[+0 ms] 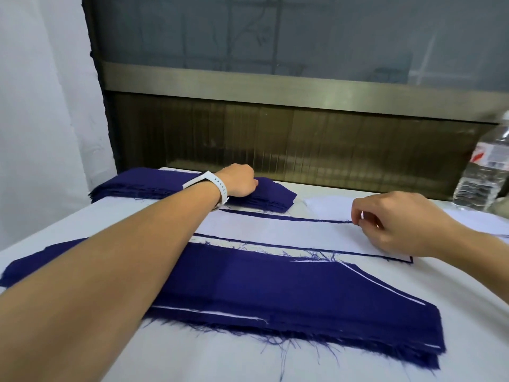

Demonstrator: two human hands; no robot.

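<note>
A thick stack of dark blue cut fabric pieces (289,293) with frayed edges lies near me on the white table. A second blue stack (143,186) sits at the far left. My left hand (241,183), with a white watch on the wrist, reaches out and grips the top of that far stack. Between the stacks lies a white interfacing piece (275,230) over a blue layer whose edge shows as a thin outline. My right hand (391,224) pinches the far right edge of this white piece with curled fingers.
A clear plastic water bottle (484,172) stands at the far right edge of the table (468,312). A dark window frame and ribbed panel (303,144) run along the back. A white wall rises on the left.
</note>
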